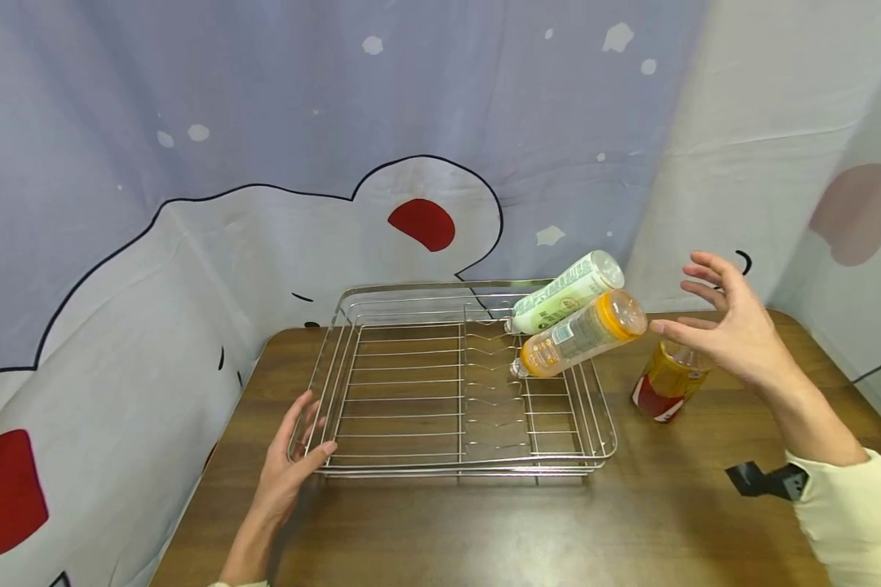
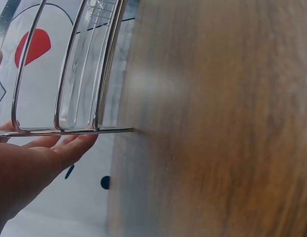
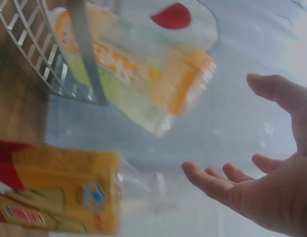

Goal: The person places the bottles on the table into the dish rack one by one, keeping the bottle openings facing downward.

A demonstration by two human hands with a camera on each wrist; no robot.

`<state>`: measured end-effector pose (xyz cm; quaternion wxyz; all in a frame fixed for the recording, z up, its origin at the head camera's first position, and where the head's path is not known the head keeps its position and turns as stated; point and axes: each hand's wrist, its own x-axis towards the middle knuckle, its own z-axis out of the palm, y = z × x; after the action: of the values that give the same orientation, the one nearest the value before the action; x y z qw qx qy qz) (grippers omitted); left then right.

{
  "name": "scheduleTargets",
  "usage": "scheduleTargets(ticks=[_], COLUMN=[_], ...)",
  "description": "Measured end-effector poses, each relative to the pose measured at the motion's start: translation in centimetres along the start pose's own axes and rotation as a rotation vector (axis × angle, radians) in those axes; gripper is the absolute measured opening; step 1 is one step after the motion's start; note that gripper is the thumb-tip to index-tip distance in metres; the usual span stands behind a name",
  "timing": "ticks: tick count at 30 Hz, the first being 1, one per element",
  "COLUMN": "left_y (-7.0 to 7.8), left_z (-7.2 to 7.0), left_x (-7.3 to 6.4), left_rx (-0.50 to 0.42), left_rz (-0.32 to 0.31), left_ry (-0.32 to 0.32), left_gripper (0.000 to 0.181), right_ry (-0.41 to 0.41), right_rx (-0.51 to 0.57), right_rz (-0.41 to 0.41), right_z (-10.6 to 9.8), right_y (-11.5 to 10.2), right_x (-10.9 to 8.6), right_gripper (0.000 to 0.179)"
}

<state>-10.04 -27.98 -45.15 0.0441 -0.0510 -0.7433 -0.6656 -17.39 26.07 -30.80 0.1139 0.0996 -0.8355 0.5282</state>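
A metal wire dish rack (image 1: 404, 465) stands on the wooden table. My left hand (image 1: 288, 461) grips its front left corner, thumb over the wire and fingers along the outer side; in the left wrist view the fingers (image 2: 76, 148) lie behind the wires. Two bottles lean neck down in the rack's right part: one with a green label (image 1: 561, 302) and, in front, one with an orange-banded label (image 1: 576, 341). My right hand (image 1: 741, 326) is raised right of them, fingers spread and holding nothing. Partly behind it, a bottle with a yellow and red label (image 1: 664, 387) stands upright on the table.
Behind the table (image 1: 484, 538) hangs a printed curtain (image 1: 264, 106) with clouds and red shapes. It also runs along the left and right sides. A black strap (image 1: 767, 481) sticks out from the right sleeve (image 1: 852, 505).
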Motion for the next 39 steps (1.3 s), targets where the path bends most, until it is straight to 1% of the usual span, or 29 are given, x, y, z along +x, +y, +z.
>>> scheduleTargets(ticks=[5, 6, 7, 10, 11, 13, 14, 17, 21, 23, 25, 29, 31, 36, 39], left_y=[0.0, 0.0, 0.0, 0.0, 0.0, 0.0, 0.0, -0.1, -0.1, -0.2, -0.3, -0.4, -0.4, -0.6, -0.7], left_z=[0.0, 0.0, 0.0, 0.0, 0.0, 0.0, 0.0, 0.0, 0.0, 0.0, 0.0, 0.0, -0.1, -0.1, -0.1], left_x=[-0.1, -0.1, -0.1, -0.1, -0.1, -0.1, -0.1, -0.1, -0.2, -0.2, -0.2, -0.3, -0.3, -0.3, -0.2], left_rx=[0.007, 0.009, 0.011, 0.012, 0.012, 0.009, 0.008, 0.000, -0.014, -0.022, -0.029, -0.041, -0.044, -0.057, -0.060], left_rz=[-0.001, 0.000, -0.001, -0.002, -0.002, -0.002, -0.002, 0.004, 0.007, 0.004, 0.002, 0.009, 0.013, 0.024, 0.028], left_ry=[-0.002, -0.003, -0.003, -0.004, -0.004, -0.005, -0.007, -0.017, -0.033, -0.036, -0.040, -0.048, -0.051, -0.058, -0.061], left_gripper=[0.078, 0.078, 0.078, 0.078, 0.078, 0.078, 0.077, 0.077, 0.077, 0.077, 0.077, 0.076, 0.076, 0.076, 0.077], right_ry=[0.127, 0.153, 0.175, 0.210, 0.217, 0.212, 0.203, 0.174, 0.127, 0.094, 0.055, -0.030, -0.062, -0.103, -0.119], right_rx=[0.334, 0.381, 0.395, 0.361, 0.329, 0.249, 0.242, 0.254, 0.355, 0.345, 0.293, 0.119, 0.054, 0.022, -0.005], right_rz=[-0.028, -0.029, -0.026, 0.002, 0.016, 0.042, 0.054, 0.085, 0.102, 0.107, 0.119, 0.147, 0.152, 0.170, 0.195], right_z=[-2.0, -2.4, -2.7, -3.6, -3.7, -4.1, -4.3, -4.5, -4.4, -4.2, -3.9, -3.1, -2.5, -1.2, -0.6], right_y=[0.8, 1.1, 1.5, 2.9, 3.5, 4.9, 5.6, 7.5, 9.8, 10.6, 11.4, 12.5, 13.0, 13.9, 14.2], right_x=[-0.7, -0.8, -1.0, -1.7, -2.0, -2.5, -2.8, -3.7, -4.6, -5.0, -5.3, -5.6, -5.6, -5.5, -5.3], right_gripper=[0.077, 0.076, 0.074, 0.070, 0.069, 0.069, 0.069, 0.068, 0.065, 0.065, 0.067, 0.076, 0.082, 0.089, 0.093])
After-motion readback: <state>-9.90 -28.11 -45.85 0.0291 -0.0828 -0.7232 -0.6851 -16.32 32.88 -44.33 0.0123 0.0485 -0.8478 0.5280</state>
